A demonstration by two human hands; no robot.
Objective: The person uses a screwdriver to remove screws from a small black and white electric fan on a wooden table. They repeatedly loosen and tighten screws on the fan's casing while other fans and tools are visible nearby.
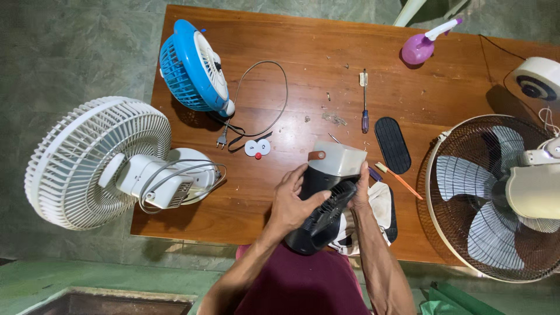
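Both my hands hold a small dark fan unit (324, 219) with a grey top (341, 158) and a brown strap tab, tilted over the near edge of the wooden table (326, 58). My left hand (291, 201) wraps over its left side and grille. On the right side, my right hand (360, 192) grips it, with the fingers mostly hidden behind the body. A cream cloth (379, 204) lies under it.
A white desk fan (99, 163) overhangs the table's left edge. A blue fan (192, 67) with cord and plug sits at the back left. A screwdriver (364, 102), black oval plate (392, 144), purple spray bottle (423, 44) and a large standing fan (496, 192) lie to the right.
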